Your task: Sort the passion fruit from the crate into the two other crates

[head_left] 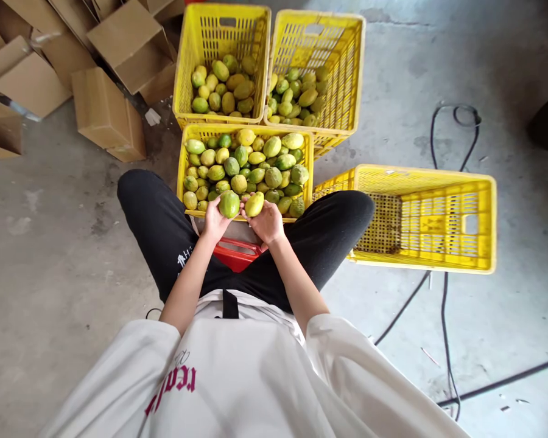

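Note:
Close to the near rim of the full yellow crate [181, 176], my left hand [215, 220] is closed around a large green lemon [229, 204]. Right beside it, my right hand [268, 222] holds a smaller yellow lemon [254, 204], with the fingers curled beneath it. The two hands almost meet at their fingertips. Beyond them the crate is heaped with green and yellow lemons [231, 166], some with dull, blotchy skin. Under my hands, part of a red plastic object [235, 258] shows between my legs.
Two taller yellow crates, a left one [179, 79] and a right one [357, 73], stand behind, each partly filled with lemons. Another yellow crate [447, 225] lies at my right. Cardboard boxes [103, 106] pile up at the upper left. Black cables [445, 328] cross the floor.

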`<move>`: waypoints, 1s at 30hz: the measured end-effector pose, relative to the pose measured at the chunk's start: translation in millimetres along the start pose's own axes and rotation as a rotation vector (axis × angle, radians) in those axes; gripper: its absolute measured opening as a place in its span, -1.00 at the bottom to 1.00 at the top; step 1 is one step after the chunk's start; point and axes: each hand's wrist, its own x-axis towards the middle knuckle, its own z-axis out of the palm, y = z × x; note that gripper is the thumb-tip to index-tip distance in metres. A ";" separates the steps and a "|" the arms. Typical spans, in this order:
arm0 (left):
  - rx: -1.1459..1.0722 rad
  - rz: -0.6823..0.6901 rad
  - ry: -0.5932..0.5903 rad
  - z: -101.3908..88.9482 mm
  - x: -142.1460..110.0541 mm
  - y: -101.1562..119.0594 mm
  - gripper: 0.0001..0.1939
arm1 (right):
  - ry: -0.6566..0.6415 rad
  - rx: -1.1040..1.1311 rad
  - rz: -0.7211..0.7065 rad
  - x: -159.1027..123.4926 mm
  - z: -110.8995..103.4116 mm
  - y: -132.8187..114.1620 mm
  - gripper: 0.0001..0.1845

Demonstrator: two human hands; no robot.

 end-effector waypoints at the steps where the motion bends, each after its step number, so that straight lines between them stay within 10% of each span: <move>1: -0.028 0.000 0.003 0.5 0.2 1.1 -0.65 | 0.004 -0.009 -0.001 0.4 -0.2 0.1 -0.76; 13: 0.103 -0.035 -0.163 -4.4 -1.2 -8.9 -0.67 | -0.019 -0.147 -0.063 -0.8 -4.7 5.0 -0.80; 21: 0.041 0.005 -0.015 -5.9 5.0 -4.8 -0.88 | -0.044 -0.018 -0.043 -3.4 -2.1 1.5 -0.78; 30: 0.171 0.054 -0.143 -1.7 -8.6 -7.4 -0.19 | -0.096 -0.094 0.061 -4.4 -5.4 1.9 -0.66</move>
